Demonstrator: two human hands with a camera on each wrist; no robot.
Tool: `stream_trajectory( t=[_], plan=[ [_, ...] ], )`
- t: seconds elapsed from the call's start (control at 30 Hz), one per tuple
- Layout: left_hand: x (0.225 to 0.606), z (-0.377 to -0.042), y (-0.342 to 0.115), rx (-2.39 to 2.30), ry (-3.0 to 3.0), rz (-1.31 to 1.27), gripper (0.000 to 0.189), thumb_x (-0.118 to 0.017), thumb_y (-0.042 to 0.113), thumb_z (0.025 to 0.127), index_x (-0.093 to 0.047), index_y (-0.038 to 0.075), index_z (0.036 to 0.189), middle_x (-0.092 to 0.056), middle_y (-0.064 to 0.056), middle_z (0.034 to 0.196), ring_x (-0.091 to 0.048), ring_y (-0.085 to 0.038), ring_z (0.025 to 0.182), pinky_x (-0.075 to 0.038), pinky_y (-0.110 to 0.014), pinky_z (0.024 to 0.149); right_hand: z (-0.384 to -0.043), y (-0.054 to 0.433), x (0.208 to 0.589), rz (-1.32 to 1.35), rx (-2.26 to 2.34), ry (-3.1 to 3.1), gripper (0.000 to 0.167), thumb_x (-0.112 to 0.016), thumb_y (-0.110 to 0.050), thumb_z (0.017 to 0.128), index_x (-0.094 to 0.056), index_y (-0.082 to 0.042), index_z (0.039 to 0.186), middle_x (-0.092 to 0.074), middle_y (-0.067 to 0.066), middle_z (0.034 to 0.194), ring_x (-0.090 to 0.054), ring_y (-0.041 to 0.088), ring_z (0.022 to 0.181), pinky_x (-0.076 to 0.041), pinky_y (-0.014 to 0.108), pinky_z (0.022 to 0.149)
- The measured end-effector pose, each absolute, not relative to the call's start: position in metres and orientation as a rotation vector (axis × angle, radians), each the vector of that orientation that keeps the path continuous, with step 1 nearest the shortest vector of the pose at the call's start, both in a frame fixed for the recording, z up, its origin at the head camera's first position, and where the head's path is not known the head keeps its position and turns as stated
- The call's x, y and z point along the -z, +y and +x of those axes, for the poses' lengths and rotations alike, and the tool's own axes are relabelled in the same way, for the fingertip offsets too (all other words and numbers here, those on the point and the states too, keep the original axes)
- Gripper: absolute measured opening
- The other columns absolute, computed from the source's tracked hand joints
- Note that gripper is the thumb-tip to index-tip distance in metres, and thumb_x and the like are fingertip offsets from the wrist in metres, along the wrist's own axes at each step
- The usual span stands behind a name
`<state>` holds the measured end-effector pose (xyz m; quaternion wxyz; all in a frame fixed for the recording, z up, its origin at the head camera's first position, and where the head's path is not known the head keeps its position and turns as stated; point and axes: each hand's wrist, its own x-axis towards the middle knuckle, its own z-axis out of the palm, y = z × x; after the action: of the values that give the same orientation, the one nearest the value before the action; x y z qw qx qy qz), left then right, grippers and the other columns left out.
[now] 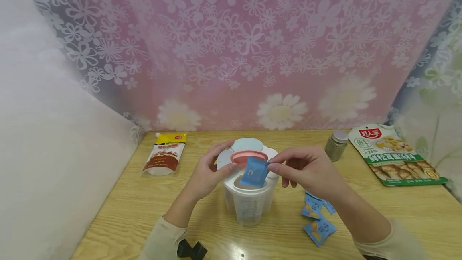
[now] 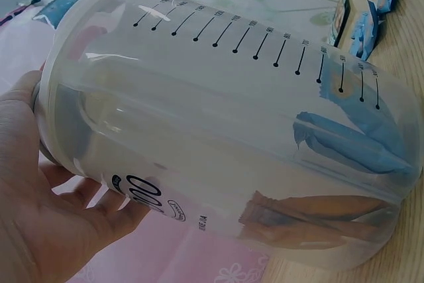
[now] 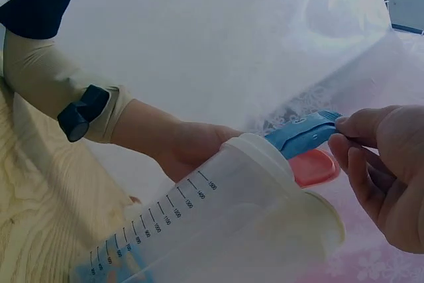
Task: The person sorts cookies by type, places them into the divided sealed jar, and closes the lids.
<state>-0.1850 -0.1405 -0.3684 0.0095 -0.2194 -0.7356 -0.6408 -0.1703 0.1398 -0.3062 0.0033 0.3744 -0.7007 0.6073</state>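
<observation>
A clear, sectioned storage container (image 1: 242, 208) with a white top stands on the table, measuring marks on its wall. My left hand (image 1: 210, 169) grips the side of its top. My right hand (image 1: 310, 171) pinches one corner of a small blue packet (image 1: 256, 173), which hangs over the uncovered front opening. Behind that opening is a raised pink flap lid (image 1: 238, 157), with a pale blue lid (image 1: 247, 144) farther back. Through the wall, the left wrist view shows blue packets (image 2: 351, 147) at the bottom of one section and brown packets (image 2: 311, 220) in another.
Several blue packets (image 1: 320, 230) lie on the wooden table (image 1: 180, 220), right of the container. At the back right are a spice jar (image 1: 336, 146) and a green-and-white food bag (image 1: 397, 155). A yellow-topped spout pouch (image 1: 165, 154) lies back left. A floral curtain (image 1: 231, 71) hangs behind.
</observation>
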Motion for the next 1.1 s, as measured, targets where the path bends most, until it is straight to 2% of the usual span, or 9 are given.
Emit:
stream_trajectory(
  t=[0.17,0.33,0.47,0.7,0.97,1.1],
  plan=[
    [0.368,-0.185,-0.140,2.005,-2.282,-0.702,0.059,-0.069,0.015,0.094,-0.048,0.016,0.149,-0.046,-0.009,0.148,-0.052,-0.029,0.128,-0.056,-0.029,0.091,-0.170,0.136,0.312,1.214,-1.740,-2.221,0.020,-0.070,0.005,0.089,-0.077,-0.009,0.101,-0.070,0.003,0.070,-0.064,0.012,0.055,-0.051,0.029,0.048],
    [0.369,-0.186,-0.139,2.007,-2.276,-0.712,0.059,-0.069,0.014,0.094,-0.048,0.015,0.149,-0.044,-0.009,0.150,-0.051,-0.028,0.129,-0.055,-0.028,0.092,-0.172,0.139,0.319,1.190,-1.700,-2.326,0.017,-0.073,0.000,0.088,-0.076,-0.010,0.102,-0.074,0.005,0.081,-0.066,0.013,0.056,-0.054,0.030,0.050],
    [0.371,-0.186,-0.140,2.022,-2.276,-0.705,0.059,-0.068,0.013,0.094,-0.048,0.015,0.149,-0.045,-0.010,0.148,-0.052,-0.028,0.128,-0.056,-0.029,0.090,-0.177,0.147,0.329,1.196,-1.771,-2.366,0.019,-0.072,0.000,0.089,-0.075,-0.011,0.104,-0.074,0.000,0.086,-0.067,0.016,0.057,-0.054,0.031,0.050],
    [0.369,-0.185,-0.140,2.034,-2.263,-0.711,0.060,-0.069,0.016,0.094,-0.047,0.013,0.149,-0.045,-0.012,0.147,-0.052,-0.029,0.128,-0.056,-0.029,0.091,-0.185,0.165,0.339,1.246,-1.941,-2.273,0.026,-0.065,0.010,0.089,-0.071,-0.005,0.109,-0.074,-0.005,0.100,-0.066,0.017,0.059,-0.051,0.032,0.047],
    [0.368,-0.185,-0.140,2.034,-2.264,-0.725,0.060,-0.069,0.018,0.094,-0.046,0.014,0.150,-0.044,-0.010,0.149,-0.051,-0.029,0.129,-0.056,-0.028,0.091,-0.192,0.185,0.350,1.222,-2.253,-2.082,0.035,-0.054,0.018,0.092,-0.069,-0.004,0.114,-0.075,-0.001,0.104,-0.062,0.010,0.059,-0.050,0.031,0.049],
    [0.368,-0.185,-0.141,2.022,-2.266,-0.725,0.060,-0.070,0.019,0.094,-0.046,0.014,0.150,-0.044,-0.010,0.149,-0.051,-0.028,0.129,-0.055,-0.028,0.091,-0.198,0.192,0.360,1.185,-2.271,-2.088,0.037,-0.054,0.017,0.092,-0.069,-0.008,0.115,-0.075,-0.003,0.104,-0.061,0.010,0.059,-0.048,0.032,0.049]
  ],
)
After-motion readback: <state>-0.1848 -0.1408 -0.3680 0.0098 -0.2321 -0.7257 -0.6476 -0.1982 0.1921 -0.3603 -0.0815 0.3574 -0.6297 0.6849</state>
